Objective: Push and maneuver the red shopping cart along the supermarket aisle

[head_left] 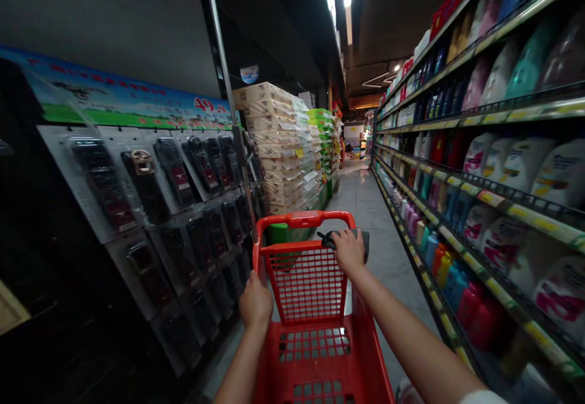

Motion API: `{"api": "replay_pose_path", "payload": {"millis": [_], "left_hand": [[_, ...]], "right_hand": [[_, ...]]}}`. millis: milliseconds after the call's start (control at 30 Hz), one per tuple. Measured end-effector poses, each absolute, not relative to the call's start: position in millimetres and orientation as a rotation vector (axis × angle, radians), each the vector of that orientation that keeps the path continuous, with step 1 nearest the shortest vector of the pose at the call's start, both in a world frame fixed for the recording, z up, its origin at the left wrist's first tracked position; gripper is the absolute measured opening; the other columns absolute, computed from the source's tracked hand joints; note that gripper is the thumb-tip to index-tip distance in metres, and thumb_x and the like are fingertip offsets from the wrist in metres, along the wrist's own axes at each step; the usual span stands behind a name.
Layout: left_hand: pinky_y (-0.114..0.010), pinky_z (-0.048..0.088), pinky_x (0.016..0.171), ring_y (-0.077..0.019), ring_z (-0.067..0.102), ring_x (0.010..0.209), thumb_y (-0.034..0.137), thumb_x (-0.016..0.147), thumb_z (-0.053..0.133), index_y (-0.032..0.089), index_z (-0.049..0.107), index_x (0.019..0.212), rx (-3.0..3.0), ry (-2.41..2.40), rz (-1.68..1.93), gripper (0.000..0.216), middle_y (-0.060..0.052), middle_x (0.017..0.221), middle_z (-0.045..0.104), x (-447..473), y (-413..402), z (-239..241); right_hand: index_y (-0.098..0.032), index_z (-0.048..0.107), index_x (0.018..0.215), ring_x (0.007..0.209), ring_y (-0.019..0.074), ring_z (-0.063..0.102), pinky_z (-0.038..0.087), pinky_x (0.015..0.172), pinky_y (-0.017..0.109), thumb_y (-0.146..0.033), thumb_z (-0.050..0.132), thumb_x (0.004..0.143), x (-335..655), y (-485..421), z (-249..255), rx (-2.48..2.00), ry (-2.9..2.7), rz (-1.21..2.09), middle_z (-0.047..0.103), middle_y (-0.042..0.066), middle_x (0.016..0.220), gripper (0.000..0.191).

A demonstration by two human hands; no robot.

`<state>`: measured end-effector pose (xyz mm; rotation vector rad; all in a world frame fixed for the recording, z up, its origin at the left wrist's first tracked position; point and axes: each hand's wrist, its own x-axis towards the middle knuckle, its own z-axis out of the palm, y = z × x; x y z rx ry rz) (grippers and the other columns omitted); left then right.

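A red plastic shopping cart (304,216) stands in front of me, its raised bar at the far end and a grid panel below it. Its basket floor shows no goods in the visible part. On the left side rim, my left hand (256,303) is closed with the fingers wrapped round the edge. Farther forward, my right hand (350,251) is closed over the right corner by the bar. Between it and the cart sits a dark grey item (364,242) with a black strap; its exact kind is unclear, and the fingers partly hide it.
Belts in clear packs hang on a display rack (137,124) close on the left. Stacked cartons (269,148) line that side ahead. Shelves of bottles (493,209) run along the right. The grey tiled aisle floor (354,191) leads forward between them.
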<state>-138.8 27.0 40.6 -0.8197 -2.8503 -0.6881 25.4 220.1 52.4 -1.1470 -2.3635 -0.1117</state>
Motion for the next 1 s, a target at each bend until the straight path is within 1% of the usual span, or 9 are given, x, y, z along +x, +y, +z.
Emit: {"api": "replay_pose_path", "payload": {"millis": [100, 200, 300, 400, 467, 633, 833, 933, 1000], "left_hand": [[-0.032, 0.049, 0.074, -0.0259, 0.069, 0.099, 0.007, 0.091, 0.026, 0.007, 0.049, 0.131, -0.841, -2.832, -0.705, 0.046, -0.018, 0.116, 0.068, -140, 24, 35], [-0.032, 0.049, 0.073, -0.0253, 0.070, 0.098, 0.006, 0.091, 0.026, 0.007, 0.048, 0.133, -0.833, -2.821, -0.710, 0.048, -0.019, 0.120, 0.066, -140, 22, 30], [-0.032, 0.050, 0.071, -0.0253, 0.070, 0.095, 0.007, 0.092, 0.025, 0.006, 0.046, 0.137, -0.842, -2.809, -0.721, 0.050, -0.021, 0.122, 0.065, -140, 20, 27], [-0.031, 0.051, 0.074, -0.0242, 0.070, 0.096, 0.007, 0.092, 0.029, 0.006, 0.046, 0.137, -0.846, -2.808, -0.748, 0.049, -0.021, 0.120, 0.065, -139, 17, 26], [-0.031, 0.051, 0.077, -0.0238, 0.069, 0.098, 0.007, 0.091, 0.032, 0.006, 0.047, 0.137, -0.871, -2.799, -0.764, 0.048, -0.021, 0.119, 0.066, -137, 16, 25], [-0.030, 0.052, 0.076, -0.0237, 0.070, 0.095, 0.002, 0.089, 0.032, 0.004, 0.046, 0.137, -0.935, -2.765, -0.765, 0.050, -0.022, 0.118, 0.066, -118, 15, 23], [-0.031, 0.053, 0.077, -0.0248, 0.069, 0.099, 0.001, 0.088, 0.029, 0.004, 0.044, 0.140, -0.928, -2.760, -0.748, 0.054, -0.024, 0.124, 0.063, -97, 15, 21], [-0.030, 0.052, 0.076, -0.0241, 0.070, 0.098, 0.003, 0.089, 0.030, 0.004, 0.044, 0.139, -0.930, -2.766, -0.747, 0.052, -0.023, 0.122, 0.064, -97, 14, 23], [-0.030, 0.052, 0.077, -0.0240, 0.069, 0.099, 0.003, 0.089, 0.030, 0.005, 0.045, 0.138, -0.924, -2.770, -0.741, 0.052, -0.022, 0.122, 0.065, -98, 14, 26]], "right_hand": [[-0.024, 0.058, 0.127, 0.126, 0.0253, 0.049, 0.018, 0.113, 0.051, -0.019, 0.052, 0.089, -10, 199, 54, -1.092, -2.385, -0.026, 0.060, 0.012, 0.133, 0.039], [-0.026, 0.052, 0.136, 0.131, 0.0254, 0.045, 0.022, 0.113, 0.048, -0.021, 0.059, 0.085, -56, 173, 55, -0.969, -2.472, 0.090, 0.052, 0.011, 0.143, 0.051], [-0.027, 0.047, 0.141, 0.134, 0.0248, 0.042, 0.023, 0.113, 0.046, -0.022, 0.056, 0.086, -85, 154, 57, -0.772, -2.568, 0.116, 0.048, 0.009, 0.147, 0.056], [-0.030, 0.046, 0.142, 0.134, 0.0219, 0.042, 0.026, 0.111, 0.042, -0.020, 0.041, 0.093, -75, 156, 57, -0.658, -2.628, 0.079, 0.049, 0.006, 0.147, 0.050], [-0.030, 0.050, 0.139, 0.131, 0.0207, 0.045, 0.029, 0.108, 0.040, -0.018, 0.035, 0.095, -52, 165, 54, -0.735, -2.601, 0.048, 0.053, 0.006, 0.144, 0.048], [-0.028, 0.056, 0.134, 0.125, 0.0240, 0.049, 0.027, 0.107, 0.043, -0.015, 0.034, 0.093, -23, 168, 46, -1.035, -2.430, 0.014, 0.059, 0.009, 0.135, 0.048], [-0.030, 0.048, 0.141, 0.135, 0.0250, 0.041, 0.024, 0.111, 0.047, -0.018, 0.035, 0.095, -60, 130, 57, -0.755, -2.580, 0.052, 0.048, 0.007, 0.148, 0.049], [-0.031, 0.046, 0.142, 0.139, 0.0224, 0.039, 0.025, 0.113, 0.044, -0.016, 0.035, 0.095, -48, 134, 58, -0.650, -2.648, 0.040, 0.044, 0.006, 0.151, 0.051], [-0.031, 0.048, 0.141, 0.140, 0.0211, 0.038, 0.026, 0.114, 0.043, -0.015, 0.035, 0.095, -23, 145, 53, -0.673, -2.648, 0.034, 0.044, 0.005, 0.151, 0.051]]}}
